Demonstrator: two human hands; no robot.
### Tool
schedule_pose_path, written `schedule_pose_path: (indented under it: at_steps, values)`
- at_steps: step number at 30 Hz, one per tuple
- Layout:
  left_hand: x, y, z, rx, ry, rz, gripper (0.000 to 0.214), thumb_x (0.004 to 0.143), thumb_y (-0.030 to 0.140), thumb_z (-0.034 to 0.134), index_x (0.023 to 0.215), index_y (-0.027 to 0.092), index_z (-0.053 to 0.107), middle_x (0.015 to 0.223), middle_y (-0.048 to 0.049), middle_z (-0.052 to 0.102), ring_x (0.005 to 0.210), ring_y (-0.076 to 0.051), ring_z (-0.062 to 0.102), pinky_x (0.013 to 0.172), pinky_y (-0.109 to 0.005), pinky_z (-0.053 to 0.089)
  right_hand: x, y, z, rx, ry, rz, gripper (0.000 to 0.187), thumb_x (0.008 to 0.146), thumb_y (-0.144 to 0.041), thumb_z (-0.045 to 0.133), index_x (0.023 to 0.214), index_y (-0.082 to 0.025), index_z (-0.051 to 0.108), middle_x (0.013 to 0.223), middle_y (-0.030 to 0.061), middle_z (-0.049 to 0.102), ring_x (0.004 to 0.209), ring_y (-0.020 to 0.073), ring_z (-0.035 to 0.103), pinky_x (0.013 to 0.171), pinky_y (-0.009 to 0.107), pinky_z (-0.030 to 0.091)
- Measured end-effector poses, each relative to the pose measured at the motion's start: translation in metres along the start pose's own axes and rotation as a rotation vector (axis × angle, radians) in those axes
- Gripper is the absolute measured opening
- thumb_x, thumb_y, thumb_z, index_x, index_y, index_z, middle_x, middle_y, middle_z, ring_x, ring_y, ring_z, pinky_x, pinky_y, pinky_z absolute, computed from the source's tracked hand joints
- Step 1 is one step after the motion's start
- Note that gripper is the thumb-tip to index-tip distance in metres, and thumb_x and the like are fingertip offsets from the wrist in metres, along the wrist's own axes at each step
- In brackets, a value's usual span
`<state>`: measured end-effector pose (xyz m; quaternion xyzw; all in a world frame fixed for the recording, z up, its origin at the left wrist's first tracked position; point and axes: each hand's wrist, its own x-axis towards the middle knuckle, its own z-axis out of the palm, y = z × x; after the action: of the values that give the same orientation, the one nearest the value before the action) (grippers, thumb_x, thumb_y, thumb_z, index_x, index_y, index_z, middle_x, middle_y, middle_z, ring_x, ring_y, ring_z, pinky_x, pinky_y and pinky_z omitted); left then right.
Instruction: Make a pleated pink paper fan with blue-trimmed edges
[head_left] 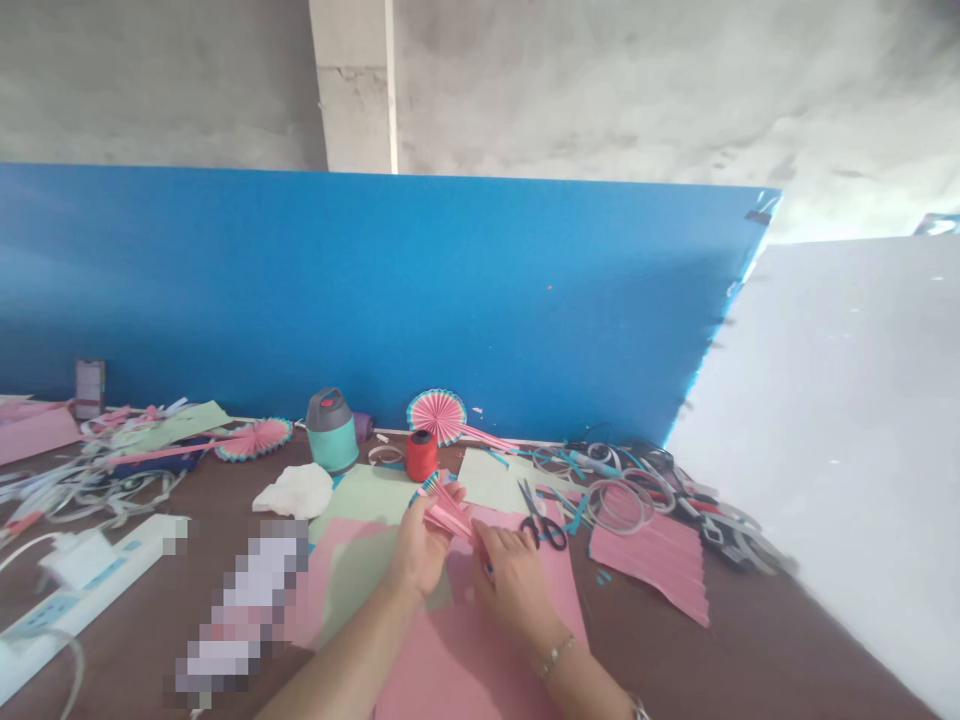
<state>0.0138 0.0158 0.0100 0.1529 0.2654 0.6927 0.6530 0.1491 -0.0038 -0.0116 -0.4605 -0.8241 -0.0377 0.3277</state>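
Observation:
Both my hands meet over pink sheets of paper [480,650] on the brown table. My left hand [418,548] is closed round a pleated pink paper fan piece [448,510] with a blue edge, held up off the table. My right hand [510,575] pinches the lower right end of the same pleated piece, fingers pressed together. Black-handled scissors [541,518] lie just right of my hands. A red spool of thread [421,455] stands behind the fan piece.
A teal lidded jar [331,431], finished paper fans [436,414] [255,438], a pleated pink sheet [652,560], white crumpled tissue [295,490], a power strip [82,585], tape rings and paper scraps [622,495] lie about. A blue board stands behind, a white board at right.

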Motion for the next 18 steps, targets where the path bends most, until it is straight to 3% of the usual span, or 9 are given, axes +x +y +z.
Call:
schedule_pose_path:
  at_steps: [7,12,18]
  values:
    - [0.0024,0.0026,0.0007,0.036,0.055,0.081,0.043,0.057,-0.002,0.049,0.095,0.016,0.059,0.082,-0.006,0.07,0.088,-0.021,0.067,0.086,-0.036,0.049,-0.0003,0.0009,0.002,-0.001,-0.012,-0.004,0.03,0.077,-0.01,0.044,0.101,-0.017,0.059,0.08,0.0044,0.066,0.073,0.0194,0.057,0.067,0.029,0.028]
    - [0.0033,0.0035,0.0048,0.063,0.13,0.086,0.021,0.067,0.0,0.055,0.081,0.015,0.059,0.078,-0.0062,0.068,0.082,-0.018,0.067,0.081,-0.032,0.052,-0.0005,0.0006,0.0032,0.01,-0.01,0.001,0.031,0.076,-0.01,0.044,0.104,-0.016,0.058,0.079,0.0047,0.066,0.073,0.0193,0.057,0.068,0.028,0.028]
    - [0.0051,0.0034,-0.0014,-0.073,-0.032,0.048,0.018,0.071,0.001,0.048,0.067,0.016,0.056,0.062,0.0015,0.057,0.06,-0.009,0.057,0.087,-0.036,0.051,-0.0005,0.0012,0.0016,0.022,-0.036,0.003,0.032,0.076,-0.009,0.045,0.105,-0.017,0.058,0.083,0.0043,0.066,0.076,0.0194,0.057,0.07,0.029,0.028]
